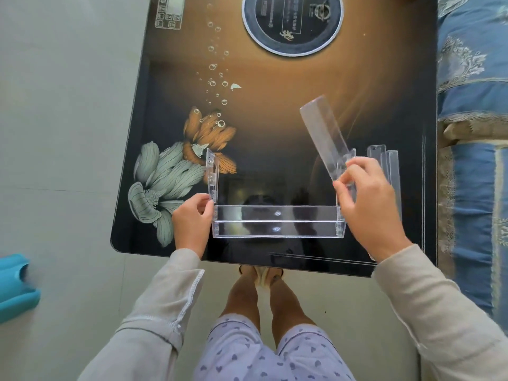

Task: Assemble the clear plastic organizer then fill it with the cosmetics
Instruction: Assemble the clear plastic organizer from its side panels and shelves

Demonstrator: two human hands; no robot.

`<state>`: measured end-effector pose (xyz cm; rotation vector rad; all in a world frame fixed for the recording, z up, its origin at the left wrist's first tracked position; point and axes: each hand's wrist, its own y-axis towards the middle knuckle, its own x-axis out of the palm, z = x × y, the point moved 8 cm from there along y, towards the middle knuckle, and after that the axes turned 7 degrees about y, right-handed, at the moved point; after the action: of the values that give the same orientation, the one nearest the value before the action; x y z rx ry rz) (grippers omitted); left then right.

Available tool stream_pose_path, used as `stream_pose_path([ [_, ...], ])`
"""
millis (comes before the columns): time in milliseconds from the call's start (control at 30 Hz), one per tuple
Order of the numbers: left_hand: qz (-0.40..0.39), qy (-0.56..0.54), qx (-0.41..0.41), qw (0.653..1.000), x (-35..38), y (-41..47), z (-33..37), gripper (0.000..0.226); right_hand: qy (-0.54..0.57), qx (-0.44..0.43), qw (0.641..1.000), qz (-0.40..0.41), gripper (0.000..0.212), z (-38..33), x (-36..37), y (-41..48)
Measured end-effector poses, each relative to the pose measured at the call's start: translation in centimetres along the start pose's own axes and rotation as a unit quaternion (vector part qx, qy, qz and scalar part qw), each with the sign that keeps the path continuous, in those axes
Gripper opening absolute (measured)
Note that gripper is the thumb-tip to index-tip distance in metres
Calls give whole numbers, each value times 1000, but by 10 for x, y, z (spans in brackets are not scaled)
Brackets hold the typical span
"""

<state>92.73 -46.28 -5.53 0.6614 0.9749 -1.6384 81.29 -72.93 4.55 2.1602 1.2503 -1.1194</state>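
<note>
Fingers (360, 167) of the right hand (371, 207) pinch a tilted clear shelf strip (323, 133); the left hand (191, 224) pinches the organizer (277, 215) by its left wall, near the table (275, 119) front edge.

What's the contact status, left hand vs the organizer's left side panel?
Touching. Head view shows the left hand pinching the left side panel at its near lower edge with thumb and fingertips.

My glossy flower-printed table (261, 105) is carrying the half-built clear organizer (277, 229), with spare clear panels (391, 171) lying just right of it.
</note>
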Motion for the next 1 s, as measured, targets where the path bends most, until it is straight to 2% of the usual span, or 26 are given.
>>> stream_pose_path([
  [67, -1, -4, 6, 1000, -4, 3, 3, 19, -3, -32, 997, -77, 5, -20, 28, 0],
  [133, -4, -13, 11, 1000, -6, 6, 4, 21, -23, -54, 987, -151, 23, -33, 59, -3],
  [233, -9, -41, 6, 999, -9, 8, 2, 22, -80, -95, 971, -205, 52, -41, 95, -9],
  [400, -25, -67, -4, 997, -6, 10, -3, 24, -144, -143, 952, -229, 55, -44, 127, -7],
  [733, -36, -81, -38, 995, 1, 10, -9, 25, -105, -105, 966, -213, 50, -33, 137, -2],
  [1000, -35, -78, -39, 996, 1, 8, -7, 27, -97, -106, 965, -221, 50, -32, 141, -3],
])
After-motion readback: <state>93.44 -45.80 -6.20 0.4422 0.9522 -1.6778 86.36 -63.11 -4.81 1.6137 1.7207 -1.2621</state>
